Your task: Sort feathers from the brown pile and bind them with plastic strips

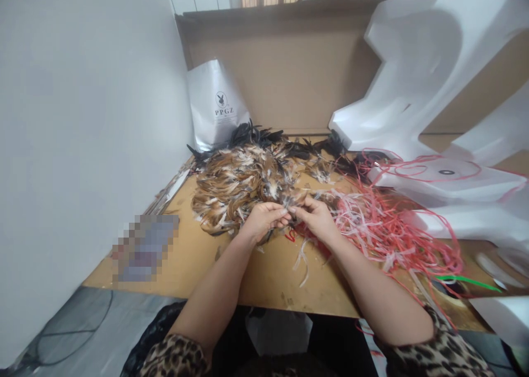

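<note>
My left hand and my right hand meet at their fingertips over the near edge of the feather pile. Both are closed in a pinch, and wispy feathers show at the fingertips. Exactly how each hand grips them is too small to make out. The big heap of brown and cream feathers spreads just beyond my left hand. Behind it lie black feathers. A tangle of pink and white plastic strips sits close to the right of my right hand.
A white printed bag stands behind the heap, against a cardboard panel. White sheet material rises at the right. A green strip lies near the right edge of the tan table. A pale wall closes off the left.
</note>
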`<state>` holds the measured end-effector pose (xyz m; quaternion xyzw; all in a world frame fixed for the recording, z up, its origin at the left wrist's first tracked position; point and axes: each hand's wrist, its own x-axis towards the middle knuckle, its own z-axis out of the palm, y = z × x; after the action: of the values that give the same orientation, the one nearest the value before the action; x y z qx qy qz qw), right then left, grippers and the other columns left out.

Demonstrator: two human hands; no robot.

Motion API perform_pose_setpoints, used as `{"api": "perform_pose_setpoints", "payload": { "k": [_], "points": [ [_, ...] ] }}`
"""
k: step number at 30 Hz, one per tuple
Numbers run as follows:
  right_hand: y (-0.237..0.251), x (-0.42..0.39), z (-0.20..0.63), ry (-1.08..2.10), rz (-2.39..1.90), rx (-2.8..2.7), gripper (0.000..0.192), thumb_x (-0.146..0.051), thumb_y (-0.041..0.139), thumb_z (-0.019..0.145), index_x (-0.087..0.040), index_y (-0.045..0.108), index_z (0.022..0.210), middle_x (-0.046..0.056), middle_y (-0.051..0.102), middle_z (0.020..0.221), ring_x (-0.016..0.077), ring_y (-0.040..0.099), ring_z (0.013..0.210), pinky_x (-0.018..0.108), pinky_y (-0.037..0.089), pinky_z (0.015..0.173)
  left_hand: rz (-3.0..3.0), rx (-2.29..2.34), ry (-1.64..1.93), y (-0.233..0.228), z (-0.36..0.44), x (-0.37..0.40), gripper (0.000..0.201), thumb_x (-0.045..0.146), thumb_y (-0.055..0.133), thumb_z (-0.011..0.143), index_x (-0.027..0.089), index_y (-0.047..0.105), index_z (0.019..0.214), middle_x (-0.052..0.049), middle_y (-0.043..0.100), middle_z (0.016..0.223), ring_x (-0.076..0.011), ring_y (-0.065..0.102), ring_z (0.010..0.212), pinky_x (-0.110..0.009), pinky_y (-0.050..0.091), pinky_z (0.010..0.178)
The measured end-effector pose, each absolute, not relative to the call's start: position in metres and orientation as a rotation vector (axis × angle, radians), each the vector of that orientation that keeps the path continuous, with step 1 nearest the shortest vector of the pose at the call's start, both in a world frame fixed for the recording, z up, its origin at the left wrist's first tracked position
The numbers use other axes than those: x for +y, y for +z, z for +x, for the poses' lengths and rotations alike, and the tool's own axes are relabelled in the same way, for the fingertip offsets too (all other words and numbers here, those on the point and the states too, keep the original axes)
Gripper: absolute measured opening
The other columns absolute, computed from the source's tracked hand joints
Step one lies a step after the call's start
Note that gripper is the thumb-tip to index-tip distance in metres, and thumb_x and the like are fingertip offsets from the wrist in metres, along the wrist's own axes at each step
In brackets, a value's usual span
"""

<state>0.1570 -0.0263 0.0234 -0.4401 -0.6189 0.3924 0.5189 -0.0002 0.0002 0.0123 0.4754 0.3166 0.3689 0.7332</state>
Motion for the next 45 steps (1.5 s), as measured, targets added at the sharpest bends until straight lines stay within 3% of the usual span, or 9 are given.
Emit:
{"api": "perform_pose_setpoints", "payload": {
  "k": [10,16,21,28,32,36,41,45],
  "points": [
    [0.016,-0.024,0.154,1.035,-1.113,-1.344,0.021,-0.033,0.064,0.063,-0.015,0.053,0.060,-0.005,0.050,0.053,0.0067,0.041,0.048,0.020,0.032,0.049,1.253,0.769,0.831,0.010,0.004,-0.003,0.022,0.028,0.063,0.063,0.009,0.058,0.073,-0.006,0.063,0.064,-0.0096,0.055,0.052,-0.021,0.042,0.050],
    [0.018,-0.021,0.159,0.987,-1.133,-1.159,0.022,-0.038,0.059,0.067,-0.016,0.056,0.065,-0.003,0.054,0.058,0.0074,0.043,0.049,0.021,0.034,0.050,1.222,0.784,0.961,0.013,0.002,0.000,0.022,0.031,0.064,0.062,0.011,0.058,0.070,-0.004,0.062,0.063,-0.0087,0.055,0.055,-0.019,0.040,0.052],
    [0.019,-0.020,0.172,1.007,-1.244,-1.564,0.021,-0.036,0.060,0.065,-0.015,0.059,0.066,0.000,0.057,0.060,0.0099,0.048,0.053,0.023,0.037,0.054,1.023,0.820,1.142,0.013,-0.004,0.009,0.020,0.029,0.065,0.061,0.013,0.058,0.069,0.000,0.060,0.063,-0.0046,0.050,0.051,-0.016,0.035,0.048],
    [0.003,-0.020,0.166,0.535,-1.432,-2.023,0.016,-0.031,0.055,0.069,-0.018,0.061,0.072,0.001,0.056,0.063,0.0113,0.047,0.055,0.022,0.034,0.053,0.954,0.798,1.196,0.010,-0.005,0.011,0.020,0.028,0.066,0.060,0.012,0.057,0.070,0.000,0.058,0.063,-0.0038,0.049,0.051,-0.015,0.034,0.047],
    [-0.002,-0.018,0.161,0.448,-1.412,-2.094,0.009,-0.023,0.054,0.069,-0.018,0.061,0.070,0.002,0.057,0.064,0.0132,0.050,0.062,0.024,0.036,0.060,0.949,0.808,1.191,0.012,-0.005,0.011,0.020,0.027,0.066,0.060,0.012,0.057,0.069,-0.001,0.058,0.064,-0.0040,0.048,0.051,-0.015,0.033,0.047],
    [0.007,-0.017,0.167,0.528,-1.273,-1.985,0.010,-0.022,0.051,0.072,-0.018,0.061,0.072,0.003,0.058,0.071,0.0135,0.052,0.067,0.025,0.038,0.065,0.950,0.812,1.203,0.012,-0.006,0.013,0.021,0.028,0.066,0.060,0.012,0.058,0.070,-0.002,0.059,0.067,-0.0041,0.049,0.052,-0.015,0.033,0.046],
    [0.023,-0.019,0.178,0.846,-1.104,-1.660,0.012,-0.029,0.057,0.069,-0.018,0.060,0.074,0.002,0.059,0.076,0.0134,0.053,0.070,0.026,0.039,0.068,0.952,0.803,1.198,0.012,-0.008,0.014,0.023,0.029,0.065,0.061,0.012,0.058,0.075,-0.005,0.062,0.083,-0.0053,0.052,0.058,-0.015,0.034,0.047],
    [0.024,-0.019,0.181,1.076,-1.036,-1.327,0.016,-0.032,0.061,0.067,-0.019,0.059,0.075,-0.001,0.058,0.069,0.0094,0.049,0.057,0.024,0.038,0.057,0.980,0.766,1.120,0.015,-0.009,0.011,0.023,0.029,0.065,0.061,0.012,0.056,0.073,-0.007,0.062,0.090,-0.0047,0.053,0.057,-0.016,0.035,0.048]
  ]
}}
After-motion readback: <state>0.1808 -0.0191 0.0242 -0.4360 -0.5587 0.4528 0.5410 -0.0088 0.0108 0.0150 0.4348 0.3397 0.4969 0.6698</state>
